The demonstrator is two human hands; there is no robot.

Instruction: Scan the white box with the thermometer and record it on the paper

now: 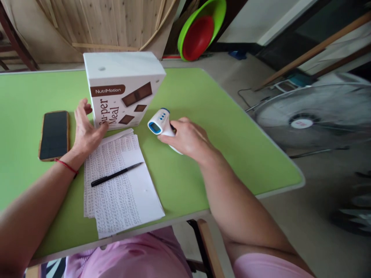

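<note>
A white box (124,69) printed "NutriMotion" and "Su-per Meal" stands upright on the green table. At its lower left edge is my left hand (87,129), thumb on the printed front and fingers curled by the side, gripping the box. My right hand (188,138) is wrapped around the handle of a white and blue infrared thermometer (160,122), which is just right of the box and has its small screen facing me. Handwritten sheets of paper (147,193) lie in front of the box, with a black pen (116,175) across them.
A smartphone (54,135) lies left of my left hand on the green table (232,154). Beyond the right edge stands a large floor fan (301,119). Green (218,13) and red (198,38) basins lean at the back near a wooden round panel (110,23).
</note>
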